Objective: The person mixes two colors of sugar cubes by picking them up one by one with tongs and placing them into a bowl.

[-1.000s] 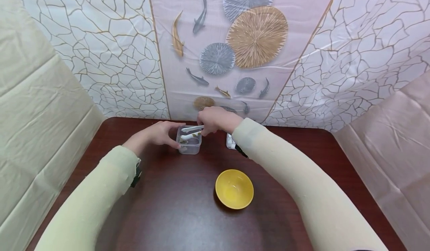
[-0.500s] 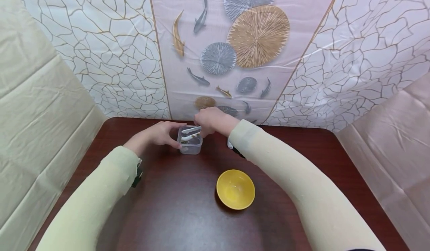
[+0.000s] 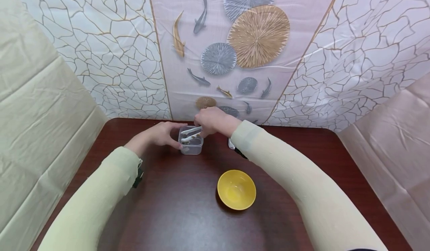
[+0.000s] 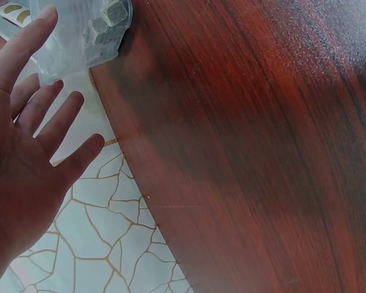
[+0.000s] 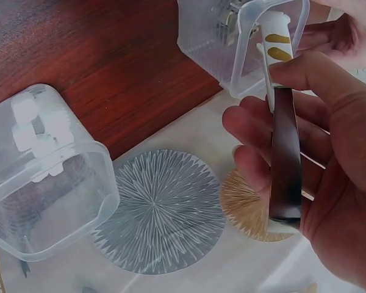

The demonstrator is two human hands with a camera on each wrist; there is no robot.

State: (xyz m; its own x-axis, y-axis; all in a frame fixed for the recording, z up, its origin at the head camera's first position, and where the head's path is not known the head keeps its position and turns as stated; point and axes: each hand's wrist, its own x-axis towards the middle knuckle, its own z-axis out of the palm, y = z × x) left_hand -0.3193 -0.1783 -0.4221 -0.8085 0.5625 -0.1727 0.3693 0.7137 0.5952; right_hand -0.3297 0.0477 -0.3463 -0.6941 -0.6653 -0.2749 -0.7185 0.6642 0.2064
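Observation:
In the head view my left hand [image 3: 163, 133] steadies a clear plastic container [image 3: 192, 149] at the table's back, thumb at its near corner and fingers at its far side. Several greyish cubes [image 4: 107, 21] lie inside, seen through the wall in the left wrist view. My right hand [image 3: 211, 121] grips tongs [image 3: 190, 137] with white, gold-patterned arms and a dark handle section [image 5: 285, 152]. Their arms reach into the container's opening; the tips are near the cubes, and whether they pinch one I cannot tell.
A second clear container [image 5: 79, 183] with several white cubes [image 5: 43, 131] stands to the right, mostly hidden by my right forearm in the head view. A yellow bowl [image 3: 236, 190] sits nearer on the dark red table [image 3: 161, 206]. Patterned cloth [image 3: 215, 83] hangs behind the table.
The tongs' arms have shifted slightly inside the container, and my right hand has moved a little left. My left hand stays at the container.

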